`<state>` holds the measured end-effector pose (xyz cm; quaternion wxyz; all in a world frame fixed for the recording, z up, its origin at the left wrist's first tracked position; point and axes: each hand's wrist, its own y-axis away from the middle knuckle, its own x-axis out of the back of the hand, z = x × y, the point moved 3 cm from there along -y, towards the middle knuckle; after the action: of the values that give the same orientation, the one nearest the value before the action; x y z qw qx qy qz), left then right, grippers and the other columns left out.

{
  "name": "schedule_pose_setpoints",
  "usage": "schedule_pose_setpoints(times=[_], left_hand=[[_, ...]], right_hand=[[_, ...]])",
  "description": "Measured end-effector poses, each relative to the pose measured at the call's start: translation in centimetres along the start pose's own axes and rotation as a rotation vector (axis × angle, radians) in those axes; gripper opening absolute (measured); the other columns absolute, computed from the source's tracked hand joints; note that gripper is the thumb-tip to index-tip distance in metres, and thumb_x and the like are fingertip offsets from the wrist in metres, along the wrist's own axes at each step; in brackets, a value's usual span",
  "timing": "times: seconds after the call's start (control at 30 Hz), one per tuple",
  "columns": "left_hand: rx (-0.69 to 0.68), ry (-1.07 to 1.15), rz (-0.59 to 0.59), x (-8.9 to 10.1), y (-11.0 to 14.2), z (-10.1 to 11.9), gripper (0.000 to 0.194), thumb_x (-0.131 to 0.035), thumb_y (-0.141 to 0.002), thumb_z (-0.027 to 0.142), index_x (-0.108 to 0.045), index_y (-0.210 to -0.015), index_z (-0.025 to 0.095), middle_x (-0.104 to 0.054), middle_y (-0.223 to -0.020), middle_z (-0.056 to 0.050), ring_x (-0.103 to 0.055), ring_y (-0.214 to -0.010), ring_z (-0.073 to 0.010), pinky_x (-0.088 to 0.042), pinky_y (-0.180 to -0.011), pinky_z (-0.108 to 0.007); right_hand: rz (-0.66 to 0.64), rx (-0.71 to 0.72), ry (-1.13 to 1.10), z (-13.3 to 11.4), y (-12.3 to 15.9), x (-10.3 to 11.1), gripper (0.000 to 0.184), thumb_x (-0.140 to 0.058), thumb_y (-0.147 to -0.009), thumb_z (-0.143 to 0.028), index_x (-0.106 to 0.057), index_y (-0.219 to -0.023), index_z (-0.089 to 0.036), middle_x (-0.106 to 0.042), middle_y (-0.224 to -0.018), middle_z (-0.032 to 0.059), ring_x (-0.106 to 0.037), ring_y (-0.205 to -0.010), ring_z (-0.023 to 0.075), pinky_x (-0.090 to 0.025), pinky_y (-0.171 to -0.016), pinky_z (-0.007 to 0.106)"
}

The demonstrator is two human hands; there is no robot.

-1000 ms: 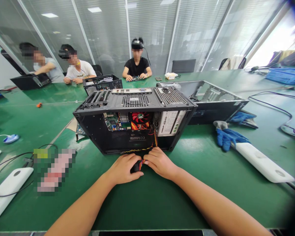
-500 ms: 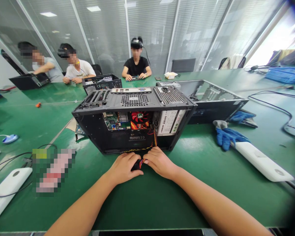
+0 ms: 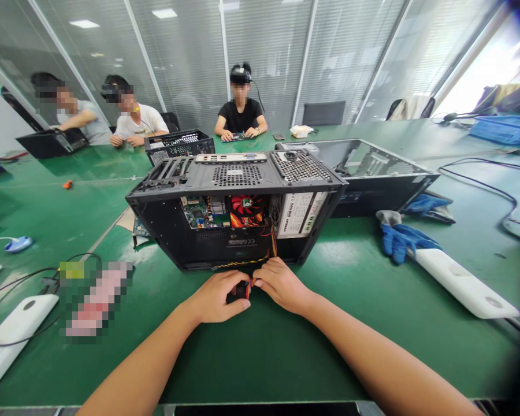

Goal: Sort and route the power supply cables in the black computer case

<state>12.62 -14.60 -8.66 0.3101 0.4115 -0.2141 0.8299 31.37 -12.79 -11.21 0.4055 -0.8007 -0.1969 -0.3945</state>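
A black computer case (image 3: 208, 248) stands in front of me with its side open. Inside show a red fan (image 3: 245, 205), a green circuit board (image 3: 197, 215) and a white-labelled power supply (image 3: 302, 215). A bundle of coloured cables (image 3: 248, 289), red, yellow and black, lies between my hands just before the case. My left hand (image 3: 216, 296) curls round the bundle's dark left part, thumb underneath. My right hand (image 3: 285, 289) pinches the cables at the right, its fingers close to the wires that run up to the power supply. The fingers partly hide the bundle.
Blue gloves (image 3: 405, 240) and a white power strip (image 3: 465, 283) lie at the right; another power strip (image 3: 19, 338) is at the left. Behind the case sits another open case (image 3: 385, 193). Several people work across the green table (image 3: 264, 358).
My left thumb and fingers have parted slightly around the bundle, showing more coloured wire. My right hand stays nearly still, and the case has not moved.
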Motion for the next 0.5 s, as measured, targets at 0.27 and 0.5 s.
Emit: schedule_pose_setpoints(times=[0.27,0.5], left_hand=[[0.061,-0.160,0.077,-0.72,-0.40,-0.46,0.047,-0.070,-0.075,0.059,-0.057,-0.099,0.020,-0.066,-0.085,-0.002,-0.062,-0.078,-0.0193,-0.046,-0.072,-0.030],[0.038,-0.253,0.107,-1.01,-0.30,-0.42,0.042,-0.068,-0.078,0.054,-0.055,-0.099,0.021,-0.067,-0.090,-0.004,-0.064,-0.083,-0.0222,-0.047,-0.078,-0.035]], right_hand=[[-0.021,-0.033,-0.068,-0.09,-0.20,0.20,0.036,-0.033,-0.102,-0.038,-0.060,-0.090,-0.018,-0.063,-0.076,0.0048,-0.056,-0.072,0.0178,-0.036,-0.074,0.033],[-0.018,-0.028,-0.054,-0.09,-0.13,0.16,0.034,-0.035,-0.102,-0.037,-0.060,-0.090,-0.018,-0.063,-0.075,0.0044,-0.056,-0.072,0.0178,-0.036,-0.074,0.033]])
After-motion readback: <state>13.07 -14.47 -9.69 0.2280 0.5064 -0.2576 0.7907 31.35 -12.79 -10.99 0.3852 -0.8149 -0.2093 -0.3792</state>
